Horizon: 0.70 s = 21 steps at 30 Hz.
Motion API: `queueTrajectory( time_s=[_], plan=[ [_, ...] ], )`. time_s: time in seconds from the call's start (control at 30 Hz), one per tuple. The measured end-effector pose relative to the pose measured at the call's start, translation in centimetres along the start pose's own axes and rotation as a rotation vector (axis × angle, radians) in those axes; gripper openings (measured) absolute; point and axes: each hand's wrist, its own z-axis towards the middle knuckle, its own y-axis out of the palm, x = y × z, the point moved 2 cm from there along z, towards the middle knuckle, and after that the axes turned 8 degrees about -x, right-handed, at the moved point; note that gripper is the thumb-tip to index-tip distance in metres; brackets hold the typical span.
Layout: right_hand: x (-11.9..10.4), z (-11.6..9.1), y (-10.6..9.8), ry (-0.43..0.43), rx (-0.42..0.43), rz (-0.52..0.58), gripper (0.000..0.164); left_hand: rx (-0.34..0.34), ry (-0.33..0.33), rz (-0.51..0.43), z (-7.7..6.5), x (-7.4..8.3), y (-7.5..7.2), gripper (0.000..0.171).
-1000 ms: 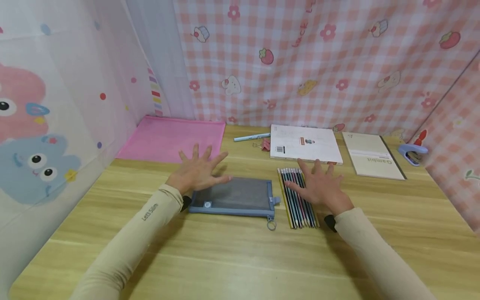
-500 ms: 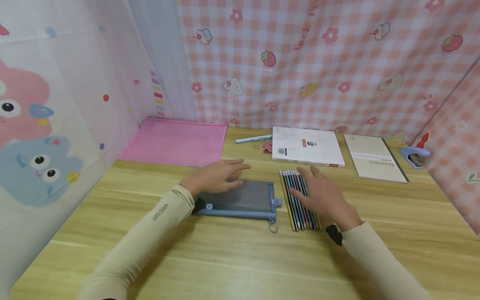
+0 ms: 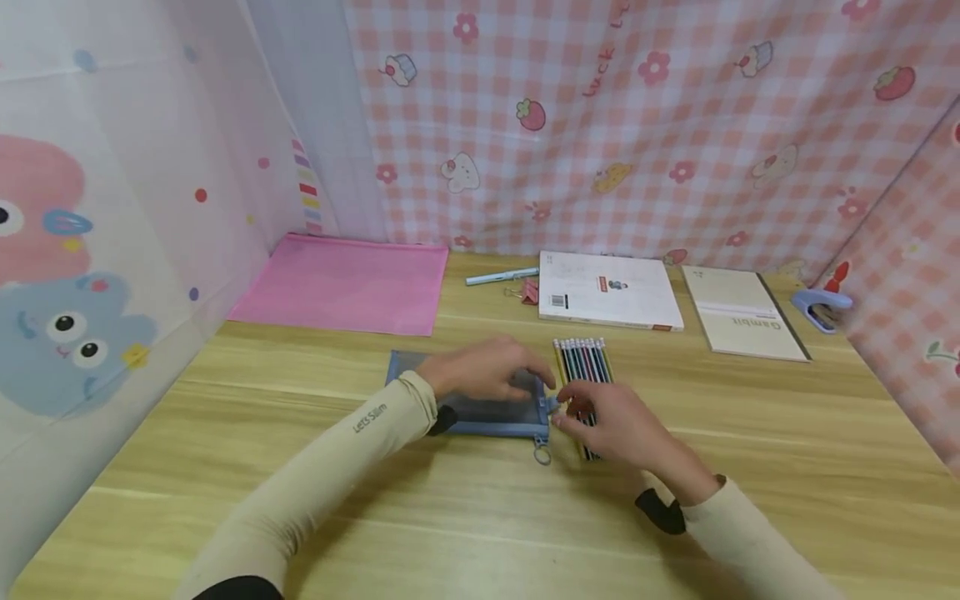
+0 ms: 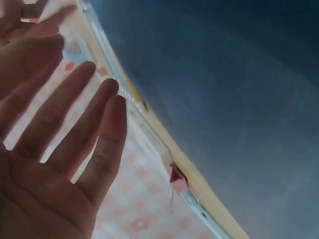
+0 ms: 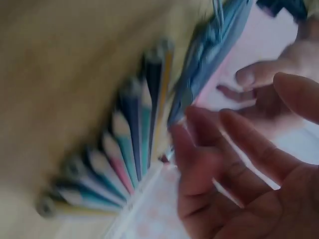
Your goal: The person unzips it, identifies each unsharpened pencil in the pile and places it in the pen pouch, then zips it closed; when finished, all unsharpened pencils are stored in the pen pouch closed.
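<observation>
A blue zip pouch [image 3: 502,412] with a dark mesh face lies on the table in the head view. My left hand [image 3: 491,371] is over its right part, fingers loosely bent toward the right end. Seen from the left wrist, the fingers are spread and hold nothing. Beside the pouch's small end tab [image 3: 552,404], my right hand [image 3: 618,425] has its thumb and fingers loosely curved with a gap between them. That hand hides part of a row of pencils [image 3: 585,362]. Their sharpened tips and the pouch [image 5: 212,55] show in the right wrist view.
A pink sheet-like folder [image 3: 341,283] lies at the back left. Toward the back are a light blue pen [image 3: 501,277], a red binder clip [image 3: 529,291], a white book [image 3: 611,292] and a cream notebook [image 3: 746,312]. A lavender ring-shaped object [image 3: 821,308] sits far right.
My left hand has moved right across the pouch to its right end. My right hand has moved left and nearer, from over the pencils to the pouch's tab; its fingers have curved in.
</observation>
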Motion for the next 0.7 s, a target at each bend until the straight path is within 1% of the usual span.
queueTrajectory(
  time_s=[0.07,0.2,0.33,0.4,0.47,0.53,0.6,0.7],
  plan=[
    [-0.3,-0.2,0.4,-0.027,-0.043,0.055,0.018,-0.017,0.021,0.004,0.4,-0.1,0.1,0.035],
    [-0.7,-0.6,1.3,-0.036,-0.108,0.139,0.012,-0.069,0.042,-0.023,1.2,-0.9,0.1,0.037],
    [-0.7,-1.0,1.8,-0.03,-0.127,0.195,0.008,-0.148,0.072,-0.089,2.2,-1.2,0.1,0.037],
    [-0.7,-1.1,2.0,-0.038,-0.133,0.221,0.007,-0.192,0.103,-0.122,2.7,-1.3,0.1,0.036],
    [-0.6,-1.2,2.3,-0.028,-0.148,0.252,0.006,-0.227,0.139,-0.152,3.0,-1.4,0.3,0.035],
    [-0.5,-1.4,2.5,-0.02,-0.185,0.318,0.006,-0.255,0.159,-0.151,3.2,-1.6,0.4,0.033],
    [-0.5,-1.4,2.6,-0.004,-0.216,0.373,0.01,-0.268,0.14,-0.113,3.2,-1.8,0.6,0.032],
    [-0.3,-1.3,2.7,0.024,-0.255,0.465,0.017,-0.272,0.088,-0.059,3.2,-2.1,0.8,0.031]
  ],
)
